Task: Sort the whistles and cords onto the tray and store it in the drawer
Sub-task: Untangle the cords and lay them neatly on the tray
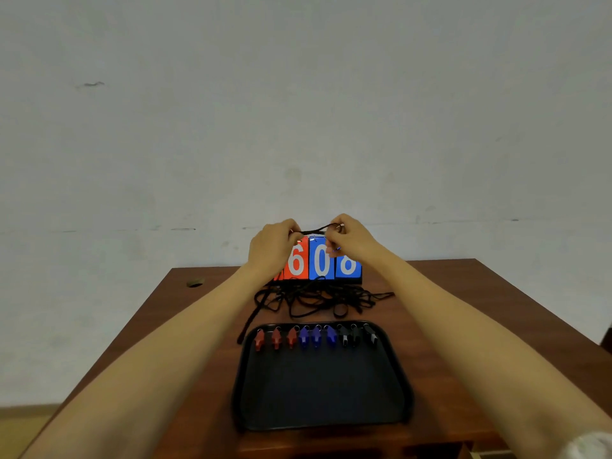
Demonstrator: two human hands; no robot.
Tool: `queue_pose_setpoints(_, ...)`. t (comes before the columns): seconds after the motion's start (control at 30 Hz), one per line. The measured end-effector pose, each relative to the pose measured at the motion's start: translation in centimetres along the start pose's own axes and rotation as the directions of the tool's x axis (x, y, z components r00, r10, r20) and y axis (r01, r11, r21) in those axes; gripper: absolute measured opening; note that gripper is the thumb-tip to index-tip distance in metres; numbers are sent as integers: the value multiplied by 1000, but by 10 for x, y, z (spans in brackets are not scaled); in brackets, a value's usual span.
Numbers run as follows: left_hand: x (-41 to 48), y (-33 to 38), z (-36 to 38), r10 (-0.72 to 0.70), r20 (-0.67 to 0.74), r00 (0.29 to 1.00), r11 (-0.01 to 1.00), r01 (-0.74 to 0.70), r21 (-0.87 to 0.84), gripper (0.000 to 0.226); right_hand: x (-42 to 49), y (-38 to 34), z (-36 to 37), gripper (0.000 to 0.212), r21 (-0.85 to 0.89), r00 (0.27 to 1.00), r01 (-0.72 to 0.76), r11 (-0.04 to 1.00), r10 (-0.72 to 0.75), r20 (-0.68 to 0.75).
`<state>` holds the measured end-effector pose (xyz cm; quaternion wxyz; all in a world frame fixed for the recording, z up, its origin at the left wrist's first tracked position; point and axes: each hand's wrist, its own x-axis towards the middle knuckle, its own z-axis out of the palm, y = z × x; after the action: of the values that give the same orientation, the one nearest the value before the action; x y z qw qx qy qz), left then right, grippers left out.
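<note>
Your whistles sit in a row on the tray, but your left hand and right hand pinch just one cord (a tight grip), and more cords wait on the bench.

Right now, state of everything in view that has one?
Thin black cord: stretched between both hands.
Left hand: raised, pinching the cord.
Right hand: raised, pinching the cord.
Black plastic tray: flat on the brown wooden table, near part bare.
Tangled black cord pile: loose on the table, behind the tray.
Red, blue and black plastic whistles: in a row along the tray's far edge.
Red-and-blue flip scoreboard: upright, partly hidden by hands.
</note>
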<state>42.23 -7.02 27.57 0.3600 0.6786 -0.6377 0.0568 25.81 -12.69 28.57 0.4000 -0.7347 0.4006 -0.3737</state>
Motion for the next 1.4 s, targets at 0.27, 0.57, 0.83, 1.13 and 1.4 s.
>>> queue_pose_setpoints(0.27,1,-27,0,11,9,1000,994,-12,108,35,3,9,-35,18,-255,955,65,965,-135,-264)
queue_pose_setpoints(0.57,-9,-49,2,-101,145,984,994,95,51,36,2,32,-50,30,-427,951,-74,901,-65,-301)
queue_pose_setpoints(0.83,-43,-77,11,-220,283,933,976,208,72,32,-19,62,-45,25,-543,957,-283,791,266,-112)
queue_pose_setpoints(1.13,-103,-107,38,-437,292,851,897,435,74,16,-67,125,-32,23,-424,939,-345,838,303,-164)
queue_pose_setpoints(1.4,-150,-117,60,-516,358,778,837,547,19,11,-105,174,-22,19,-357,862,-506,785,457,-217)
